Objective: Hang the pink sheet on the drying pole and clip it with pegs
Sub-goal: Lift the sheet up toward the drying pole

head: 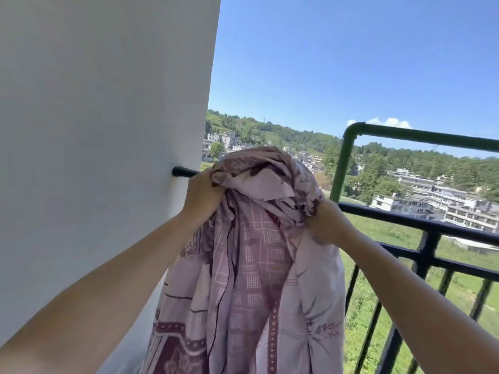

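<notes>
The pink sheet, patterned with maroon grids and leaf prints, hangs bunched in a thick bundle in front of me. My left hand grips its upper left folds, and my right hand grips the bunched cloth on the right. A black pole comes out of the white wall just left of my left hand; the sheet hides where it runs further right. A green pipe frame stands behind the sheet on the right. No pegs are in view.
A white wall fills the left. A black balcony railing runs along the right, with fields, houses and hills far beyond it.
</notes>
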